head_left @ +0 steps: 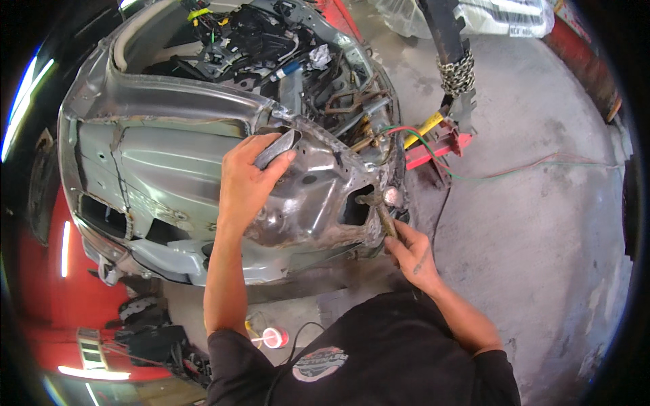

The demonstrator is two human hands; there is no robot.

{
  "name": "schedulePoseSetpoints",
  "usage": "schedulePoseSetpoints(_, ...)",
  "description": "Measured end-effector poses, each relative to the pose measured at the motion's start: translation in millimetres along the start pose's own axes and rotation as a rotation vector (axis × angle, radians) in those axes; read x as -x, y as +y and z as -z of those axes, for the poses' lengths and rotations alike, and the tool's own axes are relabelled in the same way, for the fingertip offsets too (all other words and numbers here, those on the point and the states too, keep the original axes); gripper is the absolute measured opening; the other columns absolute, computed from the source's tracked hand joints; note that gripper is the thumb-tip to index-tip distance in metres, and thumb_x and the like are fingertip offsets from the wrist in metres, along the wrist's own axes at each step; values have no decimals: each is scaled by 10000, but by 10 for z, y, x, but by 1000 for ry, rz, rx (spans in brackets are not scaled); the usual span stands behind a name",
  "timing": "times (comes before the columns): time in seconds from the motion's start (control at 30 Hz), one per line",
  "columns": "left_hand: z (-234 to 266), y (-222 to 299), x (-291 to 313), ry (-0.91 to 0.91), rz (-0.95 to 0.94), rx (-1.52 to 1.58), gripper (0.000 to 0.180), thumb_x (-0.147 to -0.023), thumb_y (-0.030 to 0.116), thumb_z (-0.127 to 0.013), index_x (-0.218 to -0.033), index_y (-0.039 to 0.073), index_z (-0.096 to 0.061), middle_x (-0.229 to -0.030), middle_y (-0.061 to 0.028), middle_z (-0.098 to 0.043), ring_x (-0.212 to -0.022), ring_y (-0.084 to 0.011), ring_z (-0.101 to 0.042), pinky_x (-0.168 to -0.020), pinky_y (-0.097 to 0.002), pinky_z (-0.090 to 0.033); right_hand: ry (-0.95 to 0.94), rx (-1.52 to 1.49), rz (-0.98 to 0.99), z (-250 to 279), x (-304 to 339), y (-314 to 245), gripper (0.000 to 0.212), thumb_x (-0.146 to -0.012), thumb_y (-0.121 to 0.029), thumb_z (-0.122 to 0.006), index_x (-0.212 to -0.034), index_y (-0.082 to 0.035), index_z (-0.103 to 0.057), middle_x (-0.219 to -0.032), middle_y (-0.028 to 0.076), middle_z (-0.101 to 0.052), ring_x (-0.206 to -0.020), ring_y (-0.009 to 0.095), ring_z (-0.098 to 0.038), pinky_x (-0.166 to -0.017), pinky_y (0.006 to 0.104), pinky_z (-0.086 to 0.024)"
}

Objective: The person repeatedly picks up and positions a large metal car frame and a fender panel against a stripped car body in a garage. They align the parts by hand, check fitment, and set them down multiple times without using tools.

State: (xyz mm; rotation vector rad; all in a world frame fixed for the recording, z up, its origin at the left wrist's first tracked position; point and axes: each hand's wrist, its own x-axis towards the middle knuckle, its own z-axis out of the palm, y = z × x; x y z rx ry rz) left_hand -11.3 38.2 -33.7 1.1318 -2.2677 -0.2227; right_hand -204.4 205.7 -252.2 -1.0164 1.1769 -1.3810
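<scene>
A bare-metal car body (305,216) fills the left and middle of the view. My left hand (247,177) is closed around a grey metal dolly block (277,149), held over the panel near its upper seam. It is unclear whether the block touches the metal. On the right, my right hand (409,252) grips the handle of a hammer (386,222). Its head, with a pale round face, is over the body's right end beside a dark rectangular opening (357,205).
Wiring and loose parts (264,51) fill the cavity beyond the panel. A chain (457,74) wraps a dark post at upper right, near a red stand (437,149). Red and green hoses (474,177) cross the concrete floor. A red-and-white tub (275,337) sits below.
</scene>
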Motion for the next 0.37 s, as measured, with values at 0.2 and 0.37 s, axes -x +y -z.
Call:
schedulePoseSetpoints(0.2, -93, 79, -33, -18, 44, -30, 315, -846, 97, -787, -1120, -38, -709, -933, -125, -698, -801, -188, -645, -710, -302, -497, -74, -79, 203, 54, -200, 54, 481, -1039, -272, -585, -1415, 25, -546, -828, 12, -594, -677, 70, -538, -600, 255, -457)
schedulePoseSetpoints(0.37, -113, 60, -25, -18, 56, -73, 323, -844, 95, -797, -1128, -33, -709, -961, -116, -701, -812, -177, -645, -722, -287, -502, -157, -104, -59, 180, -184, 157, 543, -1049, -320, -579, -1479, -1, -491, -881, 8, -615, -751, 67, -548, -692, 233, -481)
